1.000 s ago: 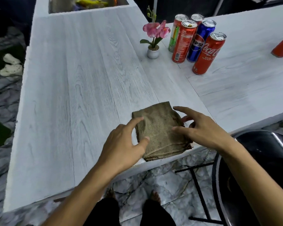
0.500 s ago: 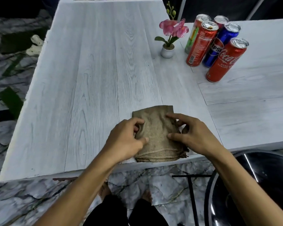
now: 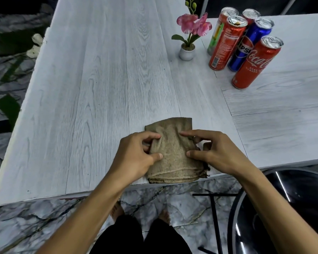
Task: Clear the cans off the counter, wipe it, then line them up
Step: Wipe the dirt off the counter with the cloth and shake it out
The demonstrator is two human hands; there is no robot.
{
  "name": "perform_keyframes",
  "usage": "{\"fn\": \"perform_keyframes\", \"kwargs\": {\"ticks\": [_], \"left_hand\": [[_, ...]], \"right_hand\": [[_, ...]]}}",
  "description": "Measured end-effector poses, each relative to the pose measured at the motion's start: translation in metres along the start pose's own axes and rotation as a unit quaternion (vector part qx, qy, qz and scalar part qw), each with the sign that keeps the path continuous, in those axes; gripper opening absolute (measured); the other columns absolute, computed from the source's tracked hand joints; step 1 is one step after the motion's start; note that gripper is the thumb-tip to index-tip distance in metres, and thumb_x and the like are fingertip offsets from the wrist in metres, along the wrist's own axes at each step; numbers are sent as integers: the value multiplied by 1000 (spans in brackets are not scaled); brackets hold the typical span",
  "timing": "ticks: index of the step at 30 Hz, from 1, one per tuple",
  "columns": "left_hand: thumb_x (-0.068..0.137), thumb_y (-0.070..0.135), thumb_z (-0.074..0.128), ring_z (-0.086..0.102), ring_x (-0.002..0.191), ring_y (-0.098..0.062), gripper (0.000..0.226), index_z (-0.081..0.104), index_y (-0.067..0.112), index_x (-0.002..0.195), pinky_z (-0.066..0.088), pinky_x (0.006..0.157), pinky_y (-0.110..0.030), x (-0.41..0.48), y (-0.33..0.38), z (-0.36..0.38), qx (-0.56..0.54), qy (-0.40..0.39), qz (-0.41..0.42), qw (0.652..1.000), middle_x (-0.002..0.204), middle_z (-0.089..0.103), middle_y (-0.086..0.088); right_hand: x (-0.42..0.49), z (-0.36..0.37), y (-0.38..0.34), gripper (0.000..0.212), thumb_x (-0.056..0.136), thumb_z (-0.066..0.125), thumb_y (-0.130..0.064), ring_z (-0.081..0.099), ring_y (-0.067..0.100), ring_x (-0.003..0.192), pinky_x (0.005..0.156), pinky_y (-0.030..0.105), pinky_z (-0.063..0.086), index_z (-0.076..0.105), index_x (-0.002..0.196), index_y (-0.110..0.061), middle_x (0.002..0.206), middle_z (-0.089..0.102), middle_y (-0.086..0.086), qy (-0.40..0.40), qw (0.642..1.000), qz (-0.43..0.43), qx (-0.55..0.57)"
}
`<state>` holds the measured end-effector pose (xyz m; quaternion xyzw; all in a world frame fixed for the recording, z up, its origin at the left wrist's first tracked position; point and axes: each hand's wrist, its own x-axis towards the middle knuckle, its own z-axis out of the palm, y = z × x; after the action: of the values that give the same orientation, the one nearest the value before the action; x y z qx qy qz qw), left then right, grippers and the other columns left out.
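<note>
A folded brown cloth (image 3: pixel 173 149) lies at the near edge of the white wooden counter (image 3: pixel 99 88). My left hand (image 3: pixel 134 158) pinches its left side between thumb and curled fingers. My right hand (image 3: pixel 213 153) pinches its right side the same way. Several cans stand clustered at the far right: a red Coca-Cola can (image 3: pixel 253 65) nearest, a blue Pepsi can (image 3: pixel 248 44) behind it, a red can (image 3: pixel 226 43) to the left, a green-striped can (image 3: pixel 217 33) and another red can (image 3: pixel 251 14) at the back.
A small white pot with a pink orchid (image 3: pixel 187 50) stands just left of the cans. A dark round stool (image 3: pixel 283 208) sits below the counter at the right. Marble floor lies beneath, with white shoes (image 3: pixel 35 44) at the far left.
Both hands came down from hovering over the cloth and now pinch its two sides, bunching the fabric between them. The view shifted so the cans sit further right.
</note>
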<state>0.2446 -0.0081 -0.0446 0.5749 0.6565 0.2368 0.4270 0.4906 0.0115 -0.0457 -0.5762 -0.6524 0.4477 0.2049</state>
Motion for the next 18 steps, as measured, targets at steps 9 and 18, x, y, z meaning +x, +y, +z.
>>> {"fn": "perform_keyframes", "kwargs": {"ticks": [9,18], "left_hand": [[76,29,91,67,76,3,25,80,30,98,49,64,-5,2,-2,-2,24,7,-7,1000,87,74,12],[84,32,83,72,88,-7,17,76,31,100,61,84,-32,-8,-5,-5,-5,-3,7,1000,96,75,10]], "right_hand": [[-4,3,11,35,86,81,-22,52,1,64,63,13,38,77,109,-48,70,55,-20,25,999,-21,2],[-15,11,4,26,84,78,-14,70,16,89,80,36,55,81,87,-40,90,76,0,85,992,-11,92]]}}
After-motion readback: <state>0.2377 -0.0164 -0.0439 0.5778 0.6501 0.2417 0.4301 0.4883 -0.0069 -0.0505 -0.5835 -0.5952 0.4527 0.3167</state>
